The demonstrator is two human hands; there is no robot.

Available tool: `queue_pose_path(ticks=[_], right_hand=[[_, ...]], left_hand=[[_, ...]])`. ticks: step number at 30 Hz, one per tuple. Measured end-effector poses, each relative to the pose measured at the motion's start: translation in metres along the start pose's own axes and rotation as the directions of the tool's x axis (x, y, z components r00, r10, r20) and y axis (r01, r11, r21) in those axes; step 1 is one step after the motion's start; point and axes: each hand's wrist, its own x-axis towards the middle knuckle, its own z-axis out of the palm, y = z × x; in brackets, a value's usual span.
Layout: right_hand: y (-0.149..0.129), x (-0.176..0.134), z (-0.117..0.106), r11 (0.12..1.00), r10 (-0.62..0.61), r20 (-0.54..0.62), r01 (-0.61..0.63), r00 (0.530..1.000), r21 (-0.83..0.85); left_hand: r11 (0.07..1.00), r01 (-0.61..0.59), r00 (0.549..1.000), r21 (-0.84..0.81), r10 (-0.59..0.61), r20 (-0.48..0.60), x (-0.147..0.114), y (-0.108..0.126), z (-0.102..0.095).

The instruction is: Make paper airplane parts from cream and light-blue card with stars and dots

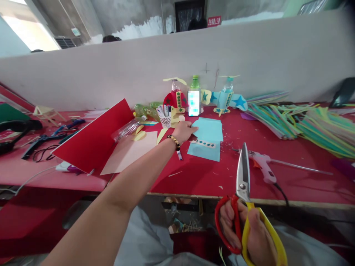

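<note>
My left hand [183, 132] reaches across the table, its fingers closed at the left edge of a light blue paper sheet [209, 129]. Under and in front of that sheet lies another blue piece [206, 153], with a white strip of dark dots [205, 143] across it. My right hand [259, 232] grips scissors [243, 184] with one red and one yellow handle. Their blades point up and are closed together, near the table's front edge. A marker [179, 155] lies just below my left wrist.
Decorated bottle planes [227, 87] and a phone [193, 103] stand at the back. A pen cup [165, 120] is left of centre. On the right are a glue gun [263, 166] and coloured strips [313, 129]. A red board [97, 142] leans at left near clear bottles [126, 129].
</note>
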Motion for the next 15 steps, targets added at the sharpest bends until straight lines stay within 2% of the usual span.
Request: queue_pose_path(ticks=[4,9,12,15], right_hand=[[0.000,0.003,0.000,0.998,-0.051,-0.015,0.052,0.999,0.043],[-0.004,0.002,-0.005,0.996,-0.025,-0.077,0.018,0.997,-0.083],[-0.009,0.000,-0.010,0.973,0.011,-0.180,-0.052,0.984,-0.227],[-0.012,0.001,-0.014,0.921,0.032,-0.263,-0.131,0.964,-0.366]], left_hand=[[0.975,-0.008,1.000,0.224,0.011,-0.013,0.043,0.000,0.023],[0.846,-0.047,0.996,0.531,0.079,-0.038,0.065,0.004,0.037],[0.757,-0.065,0.990,0.650,0.131,-0.054,0.059,0.012,0.038],[0.696,-0.121,0.980,0.707,0.199,-0.028,0.027,0.017,0.030]])
